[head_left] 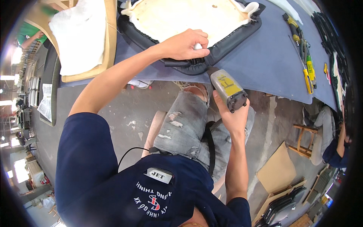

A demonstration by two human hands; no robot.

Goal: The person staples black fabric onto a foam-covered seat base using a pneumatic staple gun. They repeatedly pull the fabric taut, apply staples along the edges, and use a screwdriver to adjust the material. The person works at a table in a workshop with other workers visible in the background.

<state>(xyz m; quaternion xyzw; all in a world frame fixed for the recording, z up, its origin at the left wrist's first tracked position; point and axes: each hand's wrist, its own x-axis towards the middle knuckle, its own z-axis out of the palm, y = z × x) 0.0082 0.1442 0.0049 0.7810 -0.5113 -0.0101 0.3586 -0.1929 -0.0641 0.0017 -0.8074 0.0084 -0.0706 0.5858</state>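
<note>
An upholstered seat panel (181,19) lies at the table's near edge, pale board side up. Its black cover (238,41) is folded over the rim, with white padding (249,9) poking out at the corners. My left hand (187,44) is closed at the near rim, fingers curled and thumb pressed along the black cover; a small white bit shows between the fingers. In my right hand (232,113) is a staple gun (228,89) with a yellow label. Its nose is close to the cover's near corner, right of my left hand; whether they touch I cannot tell.
Screwdrivers (307,81) and pliers (310,68) lie on the blue-grey table (270,64) at right. A wooden frame (109,38) with white padding (81,38) is at left. Black covers (329,38) are piled far right. Cardboard (278,164) stands on the floor. Other people sit at both sides.
</note>
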